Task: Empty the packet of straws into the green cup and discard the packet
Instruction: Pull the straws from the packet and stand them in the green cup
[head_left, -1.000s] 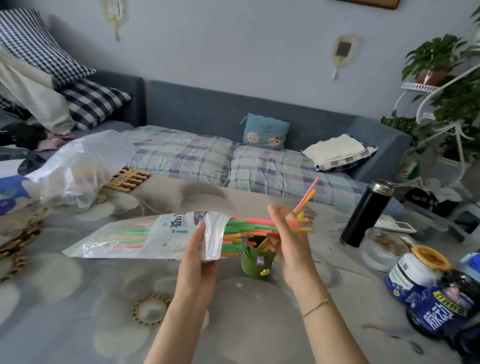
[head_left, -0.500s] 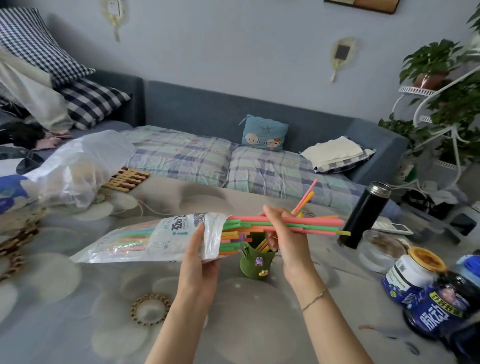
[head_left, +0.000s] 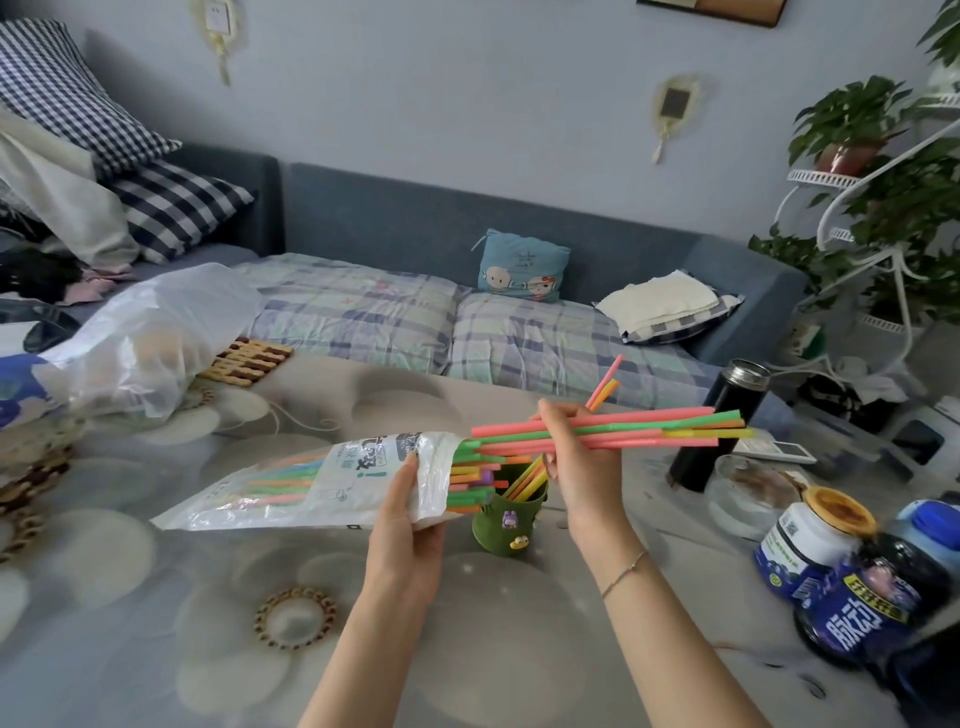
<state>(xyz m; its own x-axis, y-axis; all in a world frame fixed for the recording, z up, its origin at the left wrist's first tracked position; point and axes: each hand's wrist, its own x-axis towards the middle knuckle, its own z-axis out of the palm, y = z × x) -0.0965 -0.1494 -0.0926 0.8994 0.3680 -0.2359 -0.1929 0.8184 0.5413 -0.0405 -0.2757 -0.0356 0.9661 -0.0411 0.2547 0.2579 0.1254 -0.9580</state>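
Observation:
My left hand (head_left: 402, 525) grips the open end of a clear plastic straw packet (head_left: 291, 483), held level above the table, with coloured straws still inside. My right hand (head_left: 571, 457) pinches a bundle of pink, green, orange and yellow straws (head_left: 649, 428), drawn almost wholly out of the packet's mouth and pointing right. Below and between my hands stands the small green cup (head_left: 506, 525) with little figure charms on its side; a few straws lean in it.
A black thermos (head_left: 719, 423), a glass bowl (head_left: 748, 491) and several jars (head_left: 810, 540) crowd the table's right side. A large white plastic bag (head_left: 150, 338) and a wooden trivet (head_left: 249, 358) lie at the left. A sofa runs behind the table.
My right hand has pulled the straw bundle further right, out of the packet. My left hand and the packet stayed nearly where they were.

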